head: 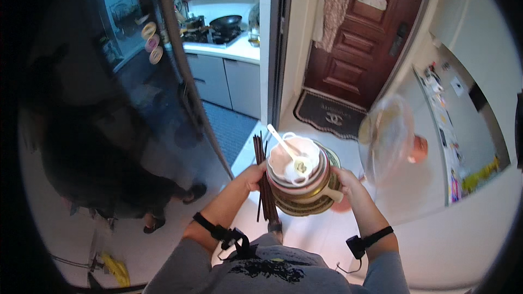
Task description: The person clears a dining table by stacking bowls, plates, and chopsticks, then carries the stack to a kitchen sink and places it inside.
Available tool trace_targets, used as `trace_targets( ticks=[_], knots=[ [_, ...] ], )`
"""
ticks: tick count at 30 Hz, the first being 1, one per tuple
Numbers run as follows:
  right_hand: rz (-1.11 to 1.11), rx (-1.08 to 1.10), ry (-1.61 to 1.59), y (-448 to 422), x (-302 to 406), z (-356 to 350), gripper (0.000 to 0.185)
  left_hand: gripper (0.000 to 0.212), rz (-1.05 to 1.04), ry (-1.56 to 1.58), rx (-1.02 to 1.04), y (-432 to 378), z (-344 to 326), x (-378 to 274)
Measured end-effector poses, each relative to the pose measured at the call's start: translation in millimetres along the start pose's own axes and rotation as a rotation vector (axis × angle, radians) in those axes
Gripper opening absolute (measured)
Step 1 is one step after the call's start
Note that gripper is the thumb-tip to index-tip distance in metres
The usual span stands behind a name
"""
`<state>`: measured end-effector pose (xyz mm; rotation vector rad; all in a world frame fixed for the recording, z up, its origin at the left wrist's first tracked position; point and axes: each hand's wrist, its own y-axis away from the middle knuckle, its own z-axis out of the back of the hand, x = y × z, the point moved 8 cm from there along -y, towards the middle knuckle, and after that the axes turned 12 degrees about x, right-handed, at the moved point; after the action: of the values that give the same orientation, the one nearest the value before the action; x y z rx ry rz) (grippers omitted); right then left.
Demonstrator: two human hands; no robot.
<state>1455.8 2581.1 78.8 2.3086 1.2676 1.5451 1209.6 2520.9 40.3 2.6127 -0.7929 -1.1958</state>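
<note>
A stack of dishes is held in front of my body between both hands. On top sits a white scalloped bowl (282, 157) with small loop handles, and a white spoon (291, 149) lies in it. Below are more round bowls, one with a stubby pale handle (333, 194), and patterned plates (300, 210) at the bottom. My left hand (256, 176) grips the stack's left side together with a bundle of dark chopsticks (266, 196). My right hand (346, 180) holds the right side near the stubby handle; its fingertips are partly hidden.
To the left, a dark glass sliding door (179, 69) reflects a figure. Its opening shows a kitchen counter (241, 49) with a gas stove (212, 36) and a wok (226, 21). Ahead are a brown door (351, 57) and a doormat (329, 116). A shelf (435, 126) with small items is at right.
</note>
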Motion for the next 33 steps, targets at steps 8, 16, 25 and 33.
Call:
trace_targets(
  ticks=[8, 16, 25, 33],
  knots=[
    [-0.098, 0.095, 0.067, -244, 118, -4, 0.028, 0.067, 0.041, -0.006, -0.303, -103, 92, -152],
    [-0.264, 0.376, 0.309, -490, 228, -122, 0.035, 0.066, -0.154, 0.243, -0.606, -130, 219, -299],
    [-0.455, 0.492, 0.491, -754, 212, -330, 0.037, 0.059, -0.477, 0.494, -0.873, -70, 418, -437],
    [-0.574, 0.639, 0.575, -932, 156, -553, 0.03, 0.065, -0.382, 0.472, -1.046, 40, 620, -534]
  ],
)
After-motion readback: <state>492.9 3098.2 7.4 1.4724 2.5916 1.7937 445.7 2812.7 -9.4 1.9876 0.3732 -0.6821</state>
